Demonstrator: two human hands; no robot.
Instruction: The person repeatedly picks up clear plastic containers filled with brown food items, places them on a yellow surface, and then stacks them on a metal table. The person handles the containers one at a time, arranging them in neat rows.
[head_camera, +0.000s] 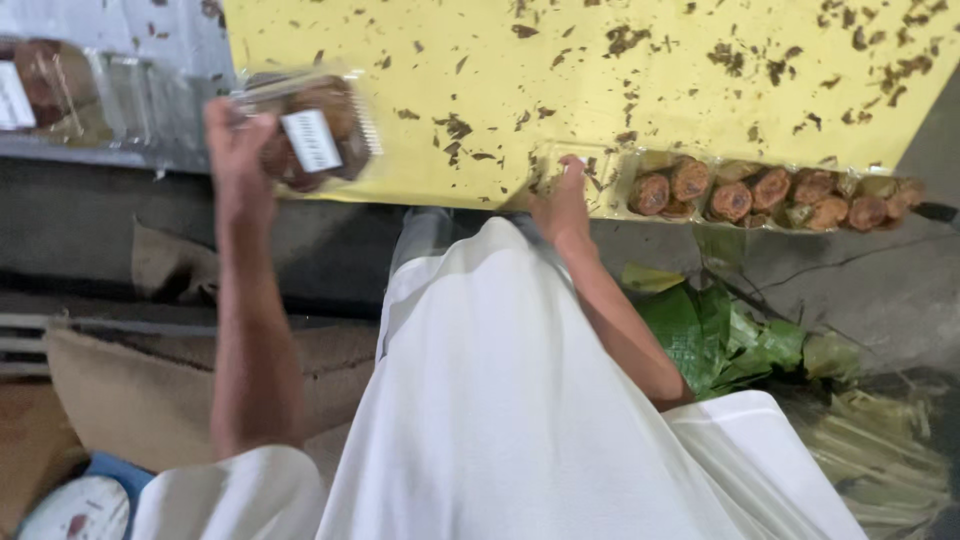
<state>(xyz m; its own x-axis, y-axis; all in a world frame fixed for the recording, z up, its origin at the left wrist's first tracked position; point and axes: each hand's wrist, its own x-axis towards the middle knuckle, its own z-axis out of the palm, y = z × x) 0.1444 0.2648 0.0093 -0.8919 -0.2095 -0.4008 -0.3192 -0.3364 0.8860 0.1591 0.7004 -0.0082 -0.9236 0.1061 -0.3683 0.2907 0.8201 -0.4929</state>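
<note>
While the left hand (238, 140) clamped a closed clear box (312, 128), the right hand (562, 205) pressed, fingers together, an empty tray (585, 165) just left of the filled trays (770, 195) on the yellow desk (600, 70).

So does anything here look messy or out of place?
Yes. The yellow table is strewn with dark leaf scraps, and green leaves lie heaped on the floor below. Otherwise the left hand holds a clear box of brown rolls, and the right hand rests on an empty tray.
</note>
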